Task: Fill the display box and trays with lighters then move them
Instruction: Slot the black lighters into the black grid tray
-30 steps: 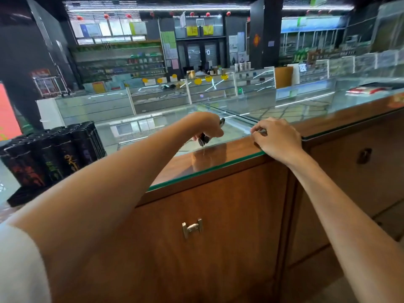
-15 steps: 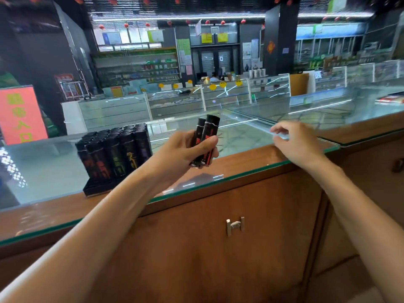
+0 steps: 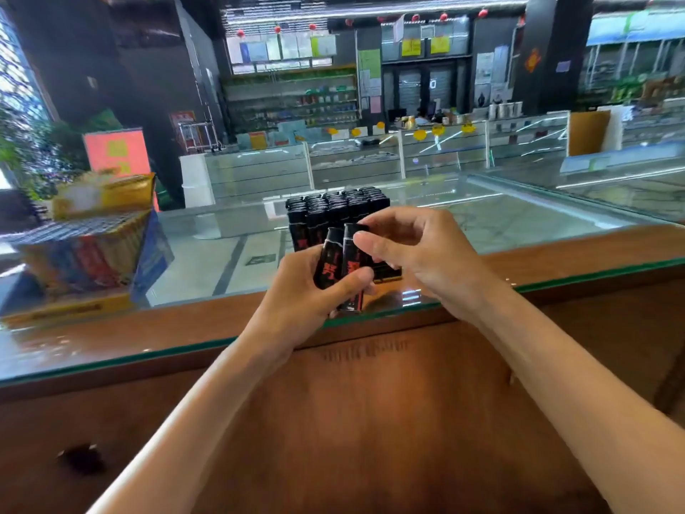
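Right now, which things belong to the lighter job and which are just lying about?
Job: left hand holding two lighters; right hand pinching one's top; lighter tray behind them.
Lying about: yellow boxes at left; orange sign behind them.

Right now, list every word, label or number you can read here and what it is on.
Nothing here reads clearly.
Lighters in the left hand: red characters, too blurred to read.
Orange sign: yellow marks, blurred.
Boxes at the left: print smeared, unreadable.
Wooden counter front: faint marks, unreadable.
Papers on the far wall: too small to read.
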Available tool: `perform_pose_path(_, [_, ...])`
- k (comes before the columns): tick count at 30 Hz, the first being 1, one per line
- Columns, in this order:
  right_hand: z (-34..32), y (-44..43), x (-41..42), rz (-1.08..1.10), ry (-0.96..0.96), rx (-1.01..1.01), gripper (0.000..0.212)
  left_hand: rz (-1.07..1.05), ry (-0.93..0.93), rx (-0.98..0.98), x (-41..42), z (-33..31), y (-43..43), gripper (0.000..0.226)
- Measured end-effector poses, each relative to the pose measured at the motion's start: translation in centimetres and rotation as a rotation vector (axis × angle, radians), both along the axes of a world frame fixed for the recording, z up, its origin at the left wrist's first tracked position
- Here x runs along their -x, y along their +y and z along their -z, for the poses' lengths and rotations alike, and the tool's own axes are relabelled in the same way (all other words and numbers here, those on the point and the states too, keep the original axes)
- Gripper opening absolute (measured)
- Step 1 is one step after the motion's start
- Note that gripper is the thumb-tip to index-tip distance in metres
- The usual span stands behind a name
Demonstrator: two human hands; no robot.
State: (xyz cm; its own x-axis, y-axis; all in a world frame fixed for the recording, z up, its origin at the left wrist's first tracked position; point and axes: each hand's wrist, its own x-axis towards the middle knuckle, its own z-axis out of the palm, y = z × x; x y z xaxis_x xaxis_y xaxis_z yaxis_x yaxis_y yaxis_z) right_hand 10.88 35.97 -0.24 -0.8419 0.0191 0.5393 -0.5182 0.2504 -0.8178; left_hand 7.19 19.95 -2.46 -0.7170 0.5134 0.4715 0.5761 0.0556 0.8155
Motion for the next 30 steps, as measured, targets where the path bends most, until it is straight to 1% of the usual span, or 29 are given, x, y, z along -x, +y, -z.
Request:
perform_pose_path(3, [0.1, -1.0, 0.9, -0.052, -0.042, 0.027, 0.014, -0.025, 0.015, 0.019, 0.3, 0.2, -1.0, 0.027])
perform_pose_path(6, [0.0, -1.0, 1.5, -0.102, -0.078, 0.095, 0.014, -0.041, -0.081, -0.041, 0.9, 0.5, -2.1, 0.042])
perform_pose_path(8, [-0.1, -0.7, 1.9, -0.092, -0.082, 0.096, 0.016, -0.036, -0.181, -0.132, 1.2, 0.4, -2.7, 0.04])
perform_pose_path(10, [-0.2, -0.4, 2.1, -0.082, -0.083, 0.091, 0.017, -0.029, -0.235, -0.176, 1.2, 0.3, -3.2, 0.034])
perform_pose_path(12, [-0.2, -0.3, 2.2, -0.071, -0.083, 0.07, 0.018, -0.05, -0.235, -0.165, 1.1, 0.1, -3.8, 0.033])
perform_pose_path(16, [-0.5, -0.1, 2.4, -0.046, -0.088, 0.041, 0.016, -0.133, -0.217, -0.17, 1.6, -0.3, -5.4, 0.04])
perform_pose_path(19, [-0.9, 0.3, 2.7, 0.01, -0.078, 0.022, 0.015, -0.19, -0.188, -0.227, 2.1, -0.4, -6.2, 0.031])
perform_pose_path(23, [-1.6, 0.4, 3.1, 0.102, -0.009, -0.049, 0.011, -0.215, -0.19, -0.271, 2.7, 0.0, -6.7, 0.019])
perform_pose_path(25, [-2.0, -0.1, 3.3, 0.112, 0.035, -0.105, 0.01, -0.206, -0.182, -0.268, 2.7, 0.1, -6.6, 0.019])
perform_pose_path(27, [-2.5, -0.9, 3.7, 0.122, 0.075, -0.175, 0.014, -0.196, -0.184, -0.264, 2.8, 0.0, -6.6, 0.021])
perform_pose_path(30, [-3.0, -2.6, 4.2, 0.171, 0.164, -0.308, 0.017, -0.185, -0.194, -0.269, 2.9, 0.1, -6.6, 0.021])
